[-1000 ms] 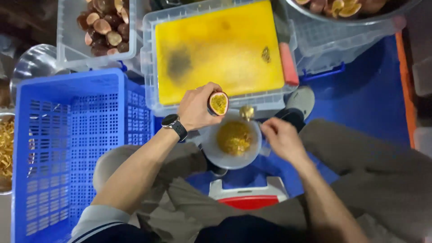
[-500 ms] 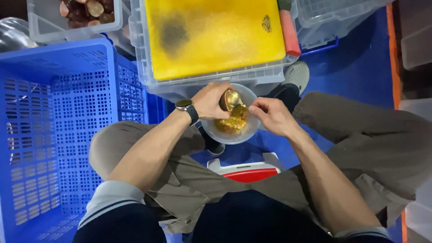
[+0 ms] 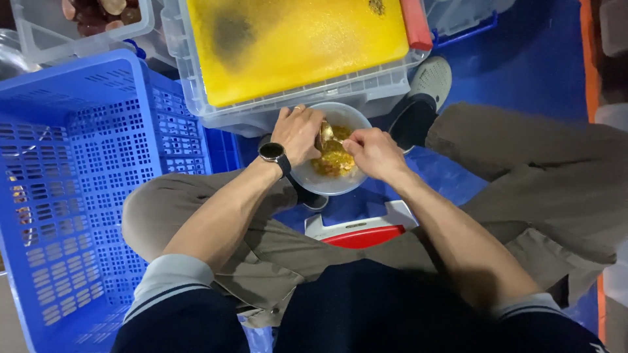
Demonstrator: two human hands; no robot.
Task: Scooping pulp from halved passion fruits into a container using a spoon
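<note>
My left hand (image 3: 299, 134), with a black watch on the wrist, holds a halved passion fruit (image 3: 324, 135) tilted over a pale bowl (image 3: 327, 186) of yellow pulp between my knees. My right hand (image 3: 374, 151) is closed on a small spoon whose tip is inside the fruit half, just above the pulp (image 3: 333, 160). Both hands meet over the bowl's far side. Most of the spoon is hidden by my fingers.
A yellow cutting board (image 3: 294, 42) lies on a clear crate (image 3: 281, 108) just beyond the bowl. A big blue perforated crate (image 3: 72, 189) stands at my left. A clear tub of dark fruit (image 3: 91, 19) sits at top left. A red-and-white stool (image 3: 363, 232) is under me.
My left hand brought the fruit half down from above the bowl's rim to over the pulp. My right hand came in with the spoon and now digs into the fruit.
</note>
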